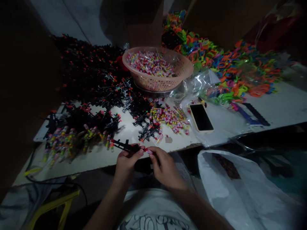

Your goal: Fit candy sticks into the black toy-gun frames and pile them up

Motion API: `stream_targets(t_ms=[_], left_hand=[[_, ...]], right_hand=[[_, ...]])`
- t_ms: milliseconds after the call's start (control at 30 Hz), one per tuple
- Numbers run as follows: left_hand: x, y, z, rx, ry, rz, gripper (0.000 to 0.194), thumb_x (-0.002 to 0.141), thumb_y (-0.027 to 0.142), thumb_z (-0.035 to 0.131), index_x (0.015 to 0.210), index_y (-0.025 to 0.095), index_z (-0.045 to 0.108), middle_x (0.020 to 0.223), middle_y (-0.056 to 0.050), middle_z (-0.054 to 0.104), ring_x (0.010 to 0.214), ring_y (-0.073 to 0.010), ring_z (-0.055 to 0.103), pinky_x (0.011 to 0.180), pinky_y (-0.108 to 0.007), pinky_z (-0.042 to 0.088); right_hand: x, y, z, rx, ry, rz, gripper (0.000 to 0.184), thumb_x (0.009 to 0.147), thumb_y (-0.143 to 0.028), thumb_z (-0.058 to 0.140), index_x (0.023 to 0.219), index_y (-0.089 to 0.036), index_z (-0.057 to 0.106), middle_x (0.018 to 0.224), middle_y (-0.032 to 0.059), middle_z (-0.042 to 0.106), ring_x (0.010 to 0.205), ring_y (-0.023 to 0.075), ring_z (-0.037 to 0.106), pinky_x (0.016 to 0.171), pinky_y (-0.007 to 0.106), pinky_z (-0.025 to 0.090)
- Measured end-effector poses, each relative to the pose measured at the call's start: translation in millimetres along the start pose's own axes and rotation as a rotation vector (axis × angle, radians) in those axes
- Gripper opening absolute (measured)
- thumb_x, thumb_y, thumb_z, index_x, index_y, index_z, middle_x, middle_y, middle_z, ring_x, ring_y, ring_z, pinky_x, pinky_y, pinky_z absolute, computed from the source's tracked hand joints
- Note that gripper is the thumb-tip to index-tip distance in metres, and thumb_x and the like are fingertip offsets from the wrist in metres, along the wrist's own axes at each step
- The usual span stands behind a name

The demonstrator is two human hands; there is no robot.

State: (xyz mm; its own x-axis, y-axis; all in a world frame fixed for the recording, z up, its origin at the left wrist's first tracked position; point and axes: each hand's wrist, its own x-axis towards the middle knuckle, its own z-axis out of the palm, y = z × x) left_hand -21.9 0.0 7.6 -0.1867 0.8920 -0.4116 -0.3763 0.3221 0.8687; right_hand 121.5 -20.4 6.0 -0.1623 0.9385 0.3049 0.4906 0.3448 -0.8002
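Note:
My left hand [129, 158] is closed around a small black toy gun [123, 145] with an orange-red tip pointing left. Against its rear end, my right hand [164, 164] pinches a small pink and red tube [148, 151]. Both hands meet just over the table's front edge. Beyond them lie loose black toy guns [148, 131] and a scatter of small colourful tubes [170, 118]. To the left, toy guns with tubes on their ends [64, 140] are gathered in a heap. Whether the tube in my fingers is joined to the gun I cannot tell.
A pink perforated basket [158, 82] full of small tubes stands at the back. Behind it on the left rises a large pile of black toy guns [88, 70]. A phone [201, 117], bright plastic pieces [225, 64] and a white bag [240, 191] are on the right.

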Motion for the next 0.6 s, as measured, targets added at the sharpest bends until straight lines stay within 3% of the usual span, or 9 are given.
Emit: stream_targets(t_ms=[367, 600], left_hand=[[-6.5, 3.7, 1.5, 0.046, -0.090, 0.094, 0.038, 0.052, 0.030, 0.084, 0.083, 0.015, 0.066, 0.076, -0.004, 0.073, 0.077, -0.0192, 0.068, 0.082, -0.034, 0.050], [-6.8, -1.3, -1.1, 0.045, -0.042, 0.114, 0.038, 0.051, 0.031, 0.085, 0.081, 0.015, 0.067, 0.077, -0.004, 0.073, 0.078, -0.0205, 0.069, 0.082, -0.035, 0.052]], right_hand=[[-3.5, -10.1, -10.5, 0.104, 0.034, 0.000, 0.021, 0.092, -0.017, 0.041, 0.108, -0.023, 0.053, 0.100, 0.0051, 0.066, 0.092, 0.0162, 0.062, 0.081, 0.028, 0.050], [-4.3, -13.2, -13.7, -0.031, 0.009, -0.036, 0.023, 0.091, -0.016, 0.041, 0.110, -0.020, 0.052, 0.102, 0.0084, 0.065, 0.093, 0.0192, 0.061, 0.082, 0.032, 0.049]])
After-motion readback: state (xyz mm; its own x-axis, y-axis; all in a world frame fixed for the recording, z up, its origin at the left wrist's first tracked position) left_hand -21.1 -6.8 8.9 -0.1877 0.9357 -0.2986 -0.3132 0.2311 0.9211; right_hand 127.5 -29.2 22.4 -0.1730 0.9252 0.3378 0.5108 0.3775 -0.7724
